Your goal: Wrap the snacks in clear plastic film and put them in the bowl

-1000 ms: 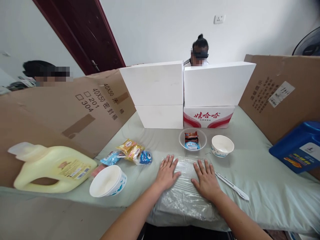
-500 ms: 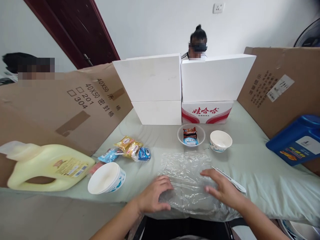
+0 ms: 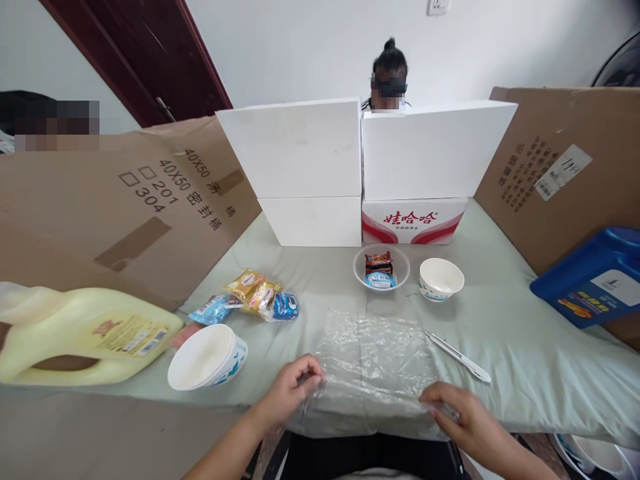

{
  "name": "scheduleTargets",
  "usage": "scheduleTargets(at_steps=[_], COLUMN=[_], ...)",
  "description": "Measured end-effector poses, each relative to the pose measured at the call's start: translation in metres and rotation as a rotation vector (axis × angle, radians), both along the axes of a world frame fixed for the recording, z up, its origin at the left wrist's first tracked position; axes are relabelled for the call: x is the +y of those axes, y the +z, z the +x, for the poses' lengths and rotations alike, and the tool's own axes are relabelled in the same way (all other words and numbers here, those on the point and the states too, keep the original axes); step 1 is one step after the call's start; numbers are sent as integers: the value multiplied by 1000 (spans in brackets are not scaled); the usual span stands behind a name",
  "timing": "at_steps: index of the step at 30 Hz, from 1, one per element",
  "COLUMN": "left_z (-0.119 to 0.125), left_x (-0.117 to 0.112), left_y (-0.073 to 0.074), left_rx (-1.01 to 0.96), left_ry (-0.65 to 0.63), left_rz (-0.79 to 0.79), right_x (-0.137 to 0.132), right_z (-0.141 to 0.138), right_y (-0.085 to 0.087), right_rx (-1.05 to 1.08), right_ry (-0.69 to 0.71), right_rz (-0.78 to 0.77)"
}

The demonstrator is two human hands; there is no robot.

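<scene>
A sheet of clear plastic wrap (image 3: 373, 363) lies flat on the pale green cloth (image 3: 515, 347) at the near table edge. My left hand (image 3: 293, 390) pinches the wrap's near left corner, fingers closed on it. At the near right corner my right hand (image 3: 463, 417) grips the wrap too. A white-handled knife (image 3: 457, 357) lies just right of the wrap. Beyond it stand a glass bowl (image 3: 381, 268) holding snack packets and an empty paper bowl (image 3: 441, 279).
Several snack packets (image 3: 257, 300) and a stack of paper bowls (image 3: 207, 357) lie left, beside a yellow jug (image 3: 85, 333). A blue jug (image 3: 595, 277) sits right. Cardboard panels (image 3: 150, 200) and white boxes (image 3: 300, 167) wall the table. A person (image 3: 389, 77) sits behind the boxes.
Both hands lifted off the flat wrap and drew back toward me to its near corners, where they closed on it. The camera tilted slightly.
</scene>
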State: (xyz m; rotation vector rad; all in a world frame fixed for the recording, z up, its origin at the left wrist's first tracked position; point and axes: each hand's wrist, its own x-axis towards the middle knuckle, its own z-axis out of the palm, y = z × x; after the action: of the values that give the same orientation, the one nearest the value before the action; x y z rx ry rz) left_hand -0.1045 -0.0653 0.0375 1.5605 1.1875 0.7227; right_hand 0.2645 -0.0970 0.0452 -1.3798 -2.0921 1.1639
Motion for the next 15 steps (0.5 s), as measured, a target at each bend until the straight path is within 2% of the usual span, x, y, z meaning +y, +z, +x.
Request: scheduleTargets(at_steps=[4,7,11,15], left_z=[17,28,32,31], left_x=[20,28,28,24], left_y=[-9,-16,-29,-44], left_rx=[54,325,698,801], left_ry=[249,383,444,452], left_rz=[-21,95,346,603], right_x=[30,51,66,70], right_z=[-11,-21,-30,-33], right_y=[-18,-32,-34,-34], right_rx=[172,191,20,-131], right_ry=[-320,-480,-558,-576], right_rz=[-28,6,109,176])
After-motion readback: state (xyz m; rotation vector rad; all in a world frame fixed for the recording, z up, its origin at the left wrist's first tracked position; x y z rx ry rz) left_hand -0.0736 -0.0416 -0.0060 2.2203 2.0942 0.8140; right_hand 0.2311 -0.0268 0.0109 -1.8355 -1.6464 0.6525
